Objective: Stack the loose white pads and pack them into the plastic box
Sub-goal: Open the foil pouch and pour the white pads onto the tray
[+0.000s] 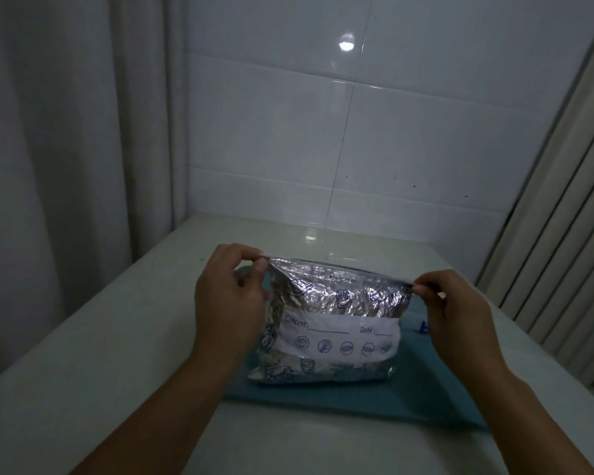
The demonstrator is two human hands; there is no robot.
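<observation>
Both forearms reach in from the near edge over a smooth, glossy white table [83,389], on which a flat teal cloth [426,389] lies. The left hand [228,303] and right hand [460,320] each keep a tight pinching grip, thumb against curled fingers, on the two top corners of a crinkled silvery zip bag [330,323] that stands on the cloth, printed with blue shell shapes and a white label reading "Content" and "Date". Behind it rises a shiny white tiled wall [357,149]; no white pads or plastic box are discernible.
</observation>
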